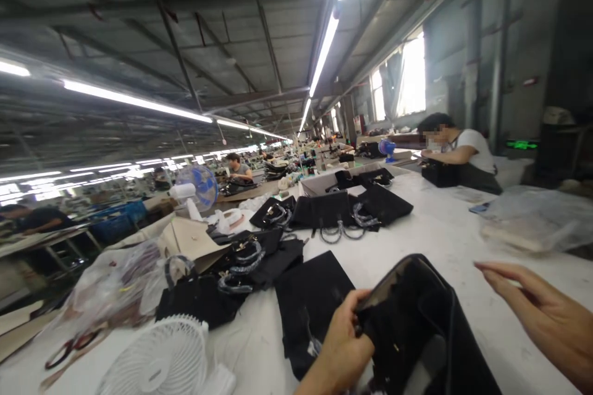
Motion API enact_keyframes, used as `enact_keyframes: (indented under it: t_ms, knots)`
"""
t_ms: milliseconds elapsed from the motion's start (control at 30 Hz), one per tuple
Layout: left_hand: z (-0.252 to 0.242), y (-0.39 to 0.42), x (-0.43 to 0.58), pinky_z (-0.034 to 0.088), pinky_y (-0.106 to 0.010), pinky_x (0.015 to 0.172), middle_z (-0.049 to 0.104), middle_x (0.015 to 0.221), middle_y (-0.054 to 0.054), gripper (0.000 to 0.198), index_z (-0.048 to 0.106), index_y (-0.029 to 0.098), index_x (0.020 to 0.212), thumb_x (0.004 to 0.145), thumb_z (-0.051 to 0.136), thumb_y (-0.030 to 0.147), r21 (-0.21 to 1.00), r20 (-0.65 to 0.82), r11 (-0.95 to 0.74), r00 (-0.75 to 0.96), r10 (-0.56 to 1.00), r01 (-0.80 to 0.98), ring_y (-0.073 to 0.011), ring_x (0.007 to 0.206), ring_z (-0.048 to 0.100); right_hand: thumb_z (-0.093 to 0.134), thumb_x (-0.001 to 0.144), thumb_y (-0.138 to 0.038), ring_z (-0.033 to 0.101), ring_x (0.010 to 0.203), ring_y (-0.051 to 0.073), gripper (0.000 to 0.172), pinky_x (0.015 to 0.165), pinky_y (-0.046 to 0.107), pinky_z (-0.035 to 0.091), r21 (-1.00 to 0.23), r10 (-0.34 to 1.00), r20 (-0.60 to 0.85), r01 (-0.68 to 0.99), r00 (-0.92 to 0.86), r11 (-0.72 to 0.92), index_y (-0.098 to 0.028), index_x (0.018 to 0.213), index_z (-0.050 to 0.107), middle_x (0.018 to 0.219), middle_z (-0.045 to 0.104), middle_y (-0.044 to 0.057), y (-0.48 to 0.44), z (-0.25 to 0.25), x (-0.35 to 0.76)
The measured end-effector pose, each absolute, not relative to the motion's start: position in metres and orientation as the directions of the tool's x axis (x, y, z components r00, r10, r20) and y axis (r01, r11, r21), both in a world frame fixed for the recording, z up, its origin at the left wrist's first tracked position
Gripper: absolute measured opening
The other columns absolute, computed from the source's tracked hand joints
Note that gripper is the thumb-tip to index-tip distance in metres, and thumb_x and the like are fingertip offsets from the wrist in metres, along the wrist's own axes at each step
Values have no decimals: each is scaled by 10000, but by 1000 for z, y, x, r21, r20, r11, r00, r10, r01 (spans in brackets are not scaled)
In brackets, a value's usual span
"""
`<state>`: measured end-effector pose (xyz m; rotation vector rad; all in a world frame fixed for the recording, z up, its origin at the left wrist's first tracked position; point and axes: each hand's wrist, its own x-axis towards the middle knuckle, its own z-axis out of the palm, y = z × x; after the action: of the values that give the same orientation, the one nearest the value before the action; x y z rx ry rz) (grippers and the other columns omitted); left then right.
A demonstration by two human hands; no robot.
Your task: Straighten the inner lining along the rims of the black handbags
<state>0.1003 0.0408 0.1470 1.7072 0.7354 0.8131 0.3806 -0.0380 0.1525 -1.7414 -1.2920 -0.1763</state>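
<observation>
My left hand (345, 342) grips the edge of a black handbag (463, 333), fingers closed round its rim. The bag's mouth gapes toward me and shows a dark lining with a small gold-coloured spot inside. To the right of the bag, my right hand (542, 315) is held apart from it, fingers stretched out and holding nothing. Another black bag (315, 296) lies flat on the white table (370, 259), just left of the held one. Further left is a pile of black bags (204, 299) with plastic-wrapped handles (250, 259).
A white fan (155, 361) stands at the near left beside scissors (71, 349). More black bags (324, 210) lie ahead. Clear plastic (542, 216) sits at the right. Another person (472, 151) works across the table, near a small blue fan (386, 148).
</observation>
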Motion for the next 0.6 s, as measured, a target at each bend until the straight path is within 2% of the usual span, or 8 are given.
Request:
enact_keyframes:
  t_ms: [33,67,167,233,300,400,500,600]
  knots:
    - [148,40,99,456,-308,859,655,1052,-53,420,571,202,1175,755,572,202,963,173,-261,587,791,68,-215,974,596,482,870,-495,612,971,287,192,829,459,471,-622,684,580,783,442,21,-405,979,611,1073,663,62,-40,161,373]
    - [148,41,97,448,-312,887,652,1083,-51,447,566,203,1190,745,556,163,963,178,-264,603,777,55,-212,995,592,480,885,-453,601,995,263,172,893,436,453,-612,704,604,783,373,110,-387,980,607,1089,653,44,-41,172,363]
    - [144,45,92,431,-334,950,637,1162,-53,512,554,201,1231,727,508,119,965,204,-262,637,743,-4,-223,1066,575,499,901,-353,556,1043,222,142,947,382,430,-446,726,687,799,17,404,-325,962,623,1043,648,24,-33,204,332]
    - [141,47,91,425,-348,975,627,1195,-64,485,549,187,1252,767,527,180,958,226,-287,608,761,3,-237,1103,561,502,904,-286,530,1049,216,145,936,371,426,-334,736,647,794,-199,508,-290,952,639,1002,649,25,-25,215,316]
    - [141,46,94,429,-351,978,634,1189,-68,464,560,177,1249,794,577,266,944,236,-325,569,788,58,-242,1099,563,528,889,-237,513,1032,215,133,911,368,424,-275,770,538,792,-343,545,-264,933,651,968,648,26,-17,217,306]
    - [143,43,100,450,-343,952,668,1126,-55,419,596,186,1214,819,595,326,941,228,-326,549,804,86,-230,1045,589,592,852,-219,502,973,211,88,879,364,414,-243,816,397,809,-420,535,-239,897,664,911,641,21,-4,211,300]
    - [144,42,105,456,-337,944,678,1122,-48,380,618,198,1198,849,571,344,957,214,-285,538,815,51,-220,1030,600,590,860,-250,496,916,207,90,847,360,403,-212,832,348,828,-433,519,-222,864,676,848,631,26,6,204,298]
    - [143,42,106,466,-332,930,686,1114,-46,390,615,199,1211,854,575,349,965,197,-257,523,829,44,-216,1016,607,560,884,-273,482,881,204,167,805,347,389,-189,839,329,840,-434,509,-210,783,677,794,616,31,12,200,296]
